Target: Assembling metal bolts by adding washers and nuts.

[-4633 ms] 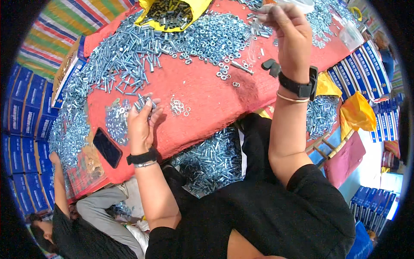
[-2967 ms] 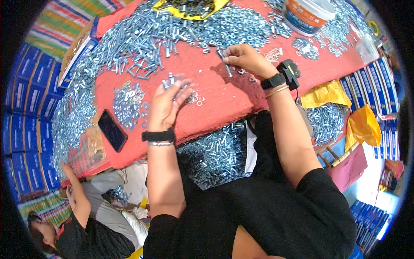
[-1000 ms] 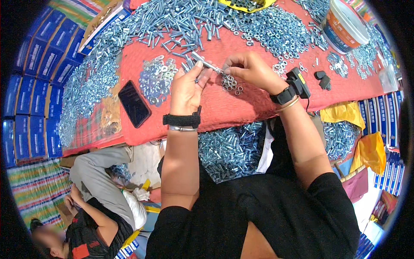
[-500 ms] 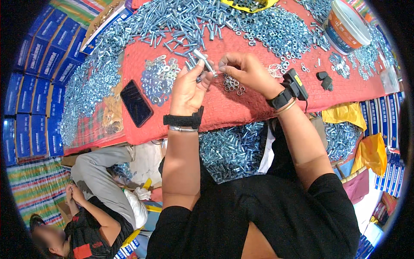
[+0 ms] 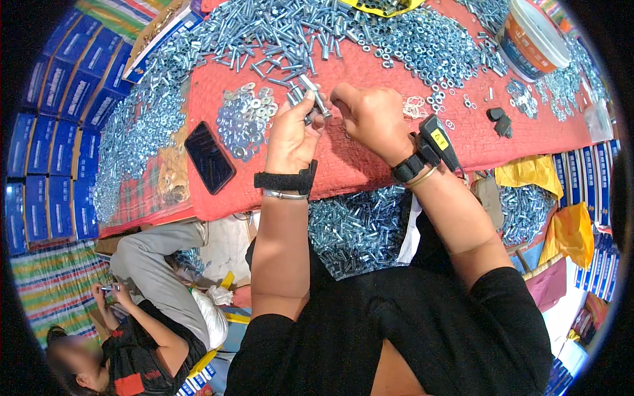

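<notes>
My left hand [image 5: 290, 135] is closed around a few shiny metal bolts [image 5: 308, 84], which stick out past the thumb and fingers above the red cloth [image 5: 264, 178]. Close by on the right, my right hand [image 5: 375, 122] has its fingers curled down. It hangs over the spot of a small ring pile and covers most of it; whatever the fingertips hold is hidden. Flat washers [image 5: 243, 125] lie spread left of my left hand. Beyond both hands, loose bolts [image 5: 277, 30] form a large heap, with nuts [image 5: 432, 53] to its right.
A black phone [image 5: 210, 157] lies at left. White loops [image 5: 415, 107], small black pieces [image 5: 502, 124] and a bucket [image 5: 533, 43] are at right. Blue boxes [image 5: 63, 99] stack up at far left. More bolts [image 5: 360, 231] fill a container below the table edge. Another person [image 5: 148, 336] sits lower left.
My right hand has moved away from the bolts, down over the ring pile, its fingers curling in. My left hand stays nearly in place. The other person's hands now show a small shiny thing.
</notes>
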`<state>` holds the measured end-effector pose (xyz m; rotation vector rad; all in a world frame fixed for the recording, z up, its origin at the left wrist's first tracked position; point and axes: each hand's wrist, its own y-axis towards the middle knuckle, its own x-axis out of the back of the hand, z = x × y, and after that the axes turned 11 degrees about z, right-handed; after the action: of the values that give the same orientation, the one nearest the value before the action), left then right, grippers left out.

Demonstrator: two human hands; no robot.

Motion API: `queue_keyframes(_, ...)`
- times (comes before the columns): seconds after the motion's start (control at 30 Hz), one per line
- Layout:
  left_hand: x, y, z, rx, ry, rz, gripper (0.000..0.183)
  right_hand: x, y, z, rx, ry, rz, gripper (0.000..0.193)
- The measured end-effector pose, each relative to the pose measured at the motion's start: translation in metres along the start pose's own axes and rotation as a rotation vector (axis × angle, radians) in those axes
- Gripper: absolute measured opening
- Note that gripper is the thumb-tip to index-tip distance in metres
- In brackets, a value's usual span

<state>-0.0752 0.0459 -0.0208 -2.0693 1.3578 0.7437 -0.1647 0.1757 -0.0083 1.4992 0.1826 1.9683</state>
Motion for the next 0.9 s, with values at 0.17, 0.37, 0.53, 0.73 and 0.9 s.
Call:
queue_keyframes(0.17,-0.008,-0.003,-0.002,-0.058,-0.038,-0.051,0.013,-0.003,0.002,-0.002,-0.104,0.097,0.02,0.005)
queue_keyframes(0.37,-0.002,-0.007,-0.005,-0.103,0.083,-0.015,0.014,0.001,0.002,-0.016,-0.151,0.644,0.224,0.011)
queue_keyframes(0.53,0.002,-0.006,-0.007,-0.122,0.125,-0.029,0.013,0.002,0.002,-0.017,-0.095,0.654,0.281,0.012)
queue_keyframes(0.73,0.0,-0.005,-0.005,-0.128,0.115,-0.026,0.01,0.001,0.002,-0.012,-0.011,0.447,0.175,0.015)
queue_keyframes(0.9,-0.01,-0.008,-0.005,-0.144,0.14,-0.026,0.01,0.006,0.003,-0.009,-0.061,0.458,0.284,0.017)
